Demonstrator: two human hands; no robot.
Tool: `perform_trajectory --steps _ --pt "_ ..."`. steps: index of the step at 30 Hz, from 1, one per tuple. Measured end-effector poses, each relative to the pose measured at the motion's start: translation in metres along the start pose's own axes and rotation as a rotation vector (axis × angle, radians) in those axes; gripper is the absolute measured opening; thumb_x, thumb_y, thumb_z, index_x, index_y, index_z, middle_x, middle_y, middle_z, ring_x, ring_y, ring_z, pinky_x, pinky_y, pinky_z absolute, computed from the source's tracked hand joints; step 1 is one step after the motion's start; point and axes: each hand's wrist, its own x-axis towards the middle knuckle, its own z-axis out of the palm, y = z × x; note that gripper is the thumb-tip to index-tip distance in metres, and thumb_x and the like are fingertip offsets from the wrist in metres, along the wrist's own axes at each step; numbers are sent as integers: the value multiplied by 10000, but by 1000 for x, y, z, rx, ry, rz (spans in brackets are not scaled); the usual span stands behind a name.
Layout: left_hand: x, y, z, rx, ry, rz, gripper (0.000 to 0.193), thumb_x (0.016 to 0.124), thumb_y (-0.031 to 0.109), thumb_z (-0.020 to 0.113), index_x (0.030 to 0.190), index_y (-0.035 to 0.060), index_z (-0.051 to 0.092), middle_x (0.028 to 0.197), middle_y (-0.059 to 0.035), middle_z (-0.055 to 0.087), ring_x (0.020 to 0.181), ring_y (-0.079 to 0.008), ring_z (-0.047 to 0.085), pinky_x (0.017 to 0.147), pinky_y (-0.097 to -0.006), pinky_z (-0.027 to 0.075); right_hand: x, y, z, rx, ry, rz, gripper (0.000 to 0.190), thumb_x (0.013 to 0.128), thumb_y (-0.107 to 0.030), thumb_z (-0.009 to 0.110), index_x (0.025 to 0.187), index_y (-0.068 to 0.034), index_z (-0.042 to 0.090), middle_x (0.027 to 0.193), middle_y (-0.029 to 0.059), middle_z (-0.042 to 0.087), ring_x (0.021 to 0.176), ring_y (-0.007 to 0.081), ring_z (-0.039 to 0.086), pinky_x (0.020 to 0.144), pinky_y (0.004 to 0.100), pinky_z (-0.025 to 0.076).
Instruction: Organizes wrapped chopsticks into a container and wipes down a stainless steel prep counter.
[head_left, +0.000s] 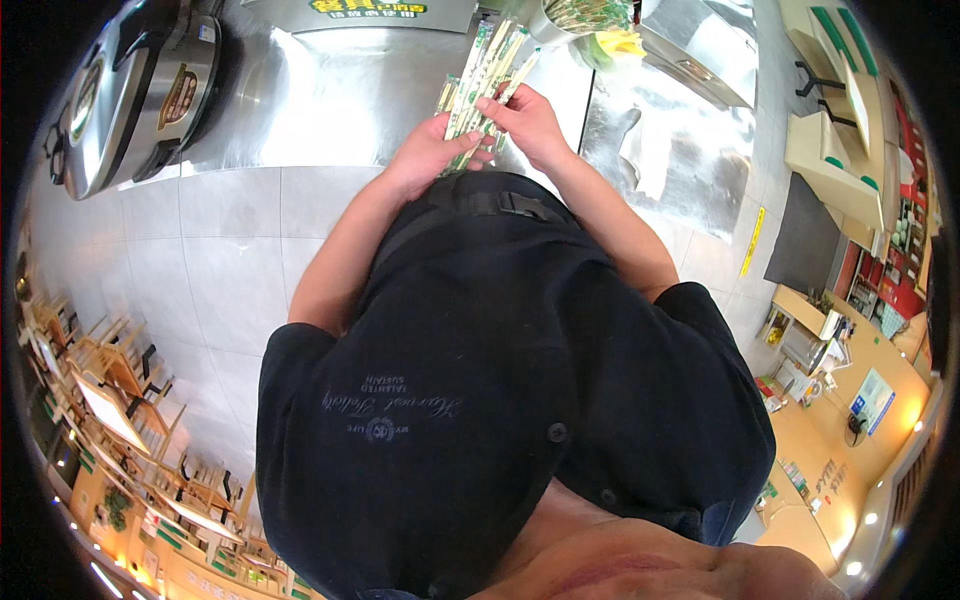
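My left hand (439, 146) grips a bundle of paper-wrapped disposable chopsticks (474, 94) in front of my waist. Wrappers in the bundle are printed with green marks. On its other side, my right hand (529, 124) pinches some of the chopsticks between thumb and fingers, one tilted out to the right. Several wrapped ends (448, 91) show beyond my left hand; whether they lie on the counter or belong to the bundle, I cannot tell. Beyond my hands, at the top, a metal container (553, 28) holds many more wrapped chopsticks.
A stainless steel counter (330, 97) runs ahead of me. On it are a large rice cooker (142, 97) at left, a metal box bearing writing (360, 16), yellow items (619, 43) beside the container and a steel box (697, 60) at right. Tables and chairs (124, 390) stand behind left.
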Motion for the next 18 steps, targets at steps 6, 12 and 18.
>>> perform_trajectory --steps 6,12,18 --pt "-1 0 2 -40 -11 -23 291 1030 178 522 1261 3 548 1118 -125 675 957 -201 682 812 -326 565 -5 -2 -2 42 0 -17 210 909 -155 716 1067 -35 648 933 18 673 792 73 561 680 243 434" --pt "-1 -2 4 -53 -6 -14 298 1034 166 509 1281 2 538 1135 -121 672 947 -192 685 807 -315 564 -8 5 -7 44 16 -9 231 905 -108 688 1086 25 634 981 77 700 866 131 648 764 282 523" --pt "-3 -6 5 -93 -10 27 287 1023 122 515 1284 2 528 1147 -108 668 926 -179 687 777 -294 573 -15 2 -5 87 38 -24 213 890 -112 691 1082 -29 650 941 18 678 781 74 545 701 240 438"
